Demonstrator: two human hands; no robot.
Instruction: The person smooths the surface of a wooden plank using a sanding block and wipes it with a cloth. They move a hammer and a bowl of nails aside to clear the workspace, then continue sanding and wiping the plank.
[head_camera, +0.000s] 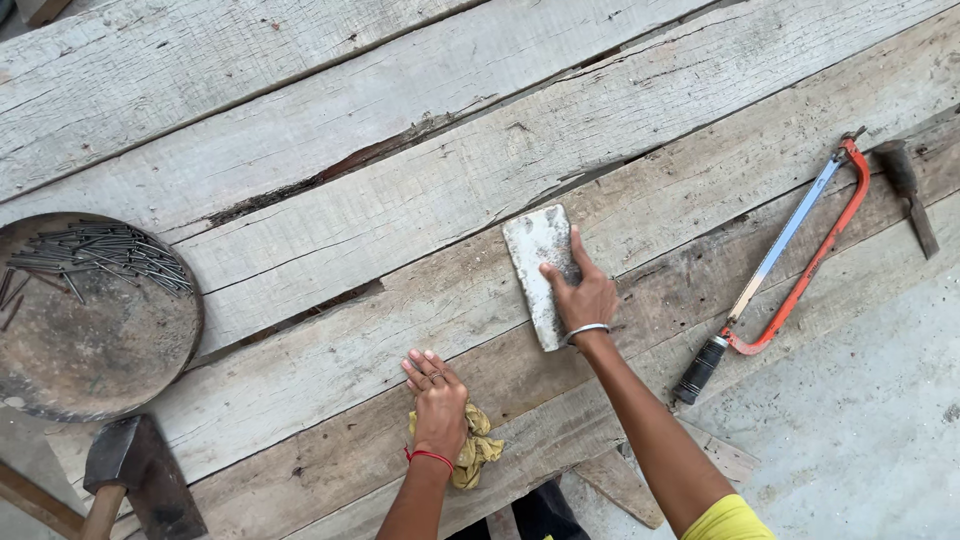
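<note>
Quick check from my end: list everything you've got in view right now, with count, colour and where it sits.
Wooden planks: several, weathered grey, laid side by side across the view.
Flat rectangular block: one, whitish-grey, on a plank at centre.
Yellow cloth: one, crumpled, on a plank at lower centre.
Hacksaw: one, orange frame with black handle, on the planks at right.
Small hammer: one, dark, right edge beyond the saw.
Round pan: one, rusty brown, left edge.
Nails: many, dark grey, piled in the pan.
Large hammer: one, dark head, bottom left.
Left hand: pressing on the cloth.
Right hand: resting on the block.
</note>
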